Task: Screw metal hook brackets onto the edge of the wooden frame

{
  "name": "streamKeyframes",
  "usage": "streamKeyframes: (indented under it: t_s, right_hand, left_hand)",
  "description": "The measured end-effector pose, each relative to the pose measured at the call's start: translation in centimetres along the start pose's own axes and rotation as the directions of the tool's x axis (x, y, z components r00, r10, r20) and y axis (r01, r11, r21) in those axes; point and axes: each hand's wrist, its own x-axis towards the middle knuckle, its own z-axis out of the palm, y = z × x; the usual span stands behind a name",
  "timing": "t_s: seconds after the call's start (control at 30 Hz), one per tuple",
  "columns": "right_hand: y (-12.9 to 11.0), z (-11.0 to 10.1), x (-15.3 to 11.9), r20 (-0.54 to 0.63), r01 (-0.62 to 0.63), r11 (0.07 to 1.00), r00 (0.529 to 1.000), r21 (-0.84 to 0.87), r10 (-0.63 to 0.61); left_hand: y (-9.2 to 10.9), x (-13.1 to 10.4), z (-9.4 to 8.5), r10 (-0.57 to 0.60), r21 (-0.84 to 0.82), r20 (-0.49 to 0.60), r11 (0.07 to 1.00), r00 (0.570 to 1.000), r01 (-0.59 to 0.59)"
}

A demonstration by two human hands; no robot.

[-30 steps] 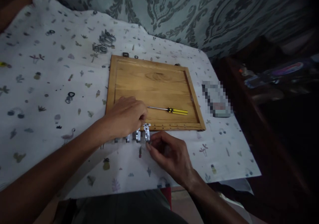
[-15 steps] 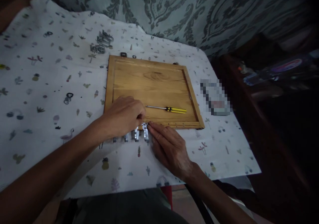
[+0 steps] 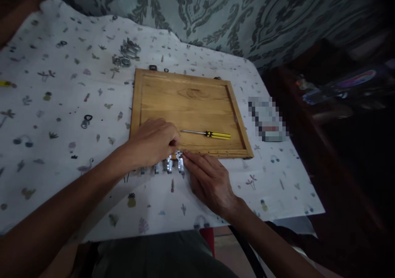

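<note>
Metal bracket (image 3: 180,165) points lengthwise toward frame bottom; my left hand (image 3: 156,140) curls, right hand (image 3: 212,180) reaches flat-fingered, both grips unclear.

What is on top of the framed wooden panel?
A yellow-and-black screwdriver lies on the framed wooden panel, with silver metal fittings at its near edge. The left hand covers the near-left part, so whatever is beneath it cannot be seen.
</note>
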Motion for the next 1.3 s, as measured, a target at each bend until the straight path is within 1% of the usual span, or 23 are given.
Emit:
streamKeyframes:
  t_s: [0.13,0.23,0.27,0.3,0.37,0.4,0.43,0.47,0.5,0.53,0.6,0.63,0.7,0.77,0.8,0.87,0.93,1.03,1.2,1.3]
  right_hand:
    - [0.2,0.3,-0.1,-0.005,0.001,1.0,1.0,-0.02,-0.001]
    - [0.2,0.5,0.0,-0.023,0.006,0.999,1.0,-0.053,-0.008]
    - [0.1,0.6,0.1,-0.03,0.012,0.998,0.999,-0.067,-0.014]
    - [0.1,0.6,0.2,-0.037,0.019,0.997,0.999,-0.081,-0.022]
    - [0.0,0.6,0.4,-0.054,0.04,0.994,0.997,-0.104,-0.046]
    - [-0.1,0.6,0.5,-0.063,0.052,0.992,0.996,-0.114,-0.06]
    - [-0.1,0.6,0.6,-0.074,0.061,0.991,0.995,-0.122,-0.071]
    - [-0.1,0.7,0.7,-0.087,0.068,0.989,0.993,-0.128,-0.079]
    - [-0.1,0.7,0.7,-0.098,0.073,0.989,0.991,-0.132,-0.087]
    - [0.0,0.7,0.8,-0.107,0.079,0.988,0.99,-0.135,-0.094]
    - [0.1,0.8,0.8,-0.112,0.087,0.986,0.988,-0.142,-0.103]
    - [0.2,0.9,0.7,-0.11,0.09,0.985,0.988,-0.144,-0.106]
    - [0.3,1.0,0.7,-0.11,0.087,0.985,0.989,-0.146,-0.103]
    - [0.4,1.1,0.6,-0.119,0.084,0.986,0.988,-0.143,-0.101]
    - [0.4,1.2,0.6,-0.125,0.085,0.986,0.987,-0.142,-0.103]
    - [0.4,1.3,0.7,-0.132,0.086,0.986,0.986,-0.145,-0.106]
    - [0.5,1.5,0.7,-0.132,0.088,0.985,0.985,-0.146,-0.108]
    - [0.6,1.6,0.7,-0.121,0.084,0.988,0.988,-0.132,-0.101]
    - [0.6,1.7,0.7,-0.09,0.067,0.995,0.993,-0.077,-0.074]
    - [0.5,1.6,0.7,-0.083,0.061,0.993,0.994,-0.097,-0.069]
  left_hand:
    - [-0.1,0.0,0.1,-0.014,0.003,0.009,1.0,1.0,0.014]
    - [0.1,0.1,0.0,-0.048,0.028,0.032,0.998,0.998,0.047]
    - [0.3,0.0,-0.2,-0.056,0.053,0.015,0.997,0.998,0.055]
    - [0.6,-0.3,-0.4,-0.06,0.088,-0.024,0.994,0.998,0.062]
    - [1.5,-1.3,-1.0,-0.037,0.179,-0.167,0.982,0.985,0.067]
    - [2.2,-2.2,-1.3,-0.016,0.226,-0.251,0.971,0.968,0.075]
    - [2.9,-3.2,-1.4,0.008,0.268,-0.31,0.96,0.951,0.079]
    - [3.6,-4.4,-1.3,0.036,0.287,-0.327,0.956,0.944,0.062]
    - [4.3,-5.7,-1.0,0.068,0.293,-0.338,0.955,0.939,0.036]
    - [4.9,-7.0,-0.3,0.093,0.293,-0.316,0.956,0.944,0.003]
    - [5.6,-9.4,2.0,0.146,0.264,-0.31,0.962,0.939,-0.063]
    - [5.8,-10.4,3.4,0.133,0.253,-0.316,0.966,0.939,-0.051]
    - [5.8,-11.6,6.5,0.107,0.271,-0.331,0.962,0.938,-0.014]
    - [5.6,-12.0,9.2,0.072,0.375,-0.343,0.925,0.937,0.066]
    - [5.5,-11.8,10.2,0.055,0.446,-0.35,0.887,0.935,0.115]
    - [5.6,-11.3,11.6,0.0,0.535,-0.374,0.817,0.928,0.215]
    - [5.8,-10.7,12.3,-0.049,0.574,-0.398,0.765,0.916,0.29]
    - [5.9,-9.9,12.4,-0.088,0.611,-0.384,0.722,0.919,0.324]
    - [6.2,-9.0,12.1,-0.179,0.606,-0.355,0.703,0.918,0.372]
    - [6.3,-8.7,11.9,-0.229,0.577,-0.347,0.712,0.909,0.4]
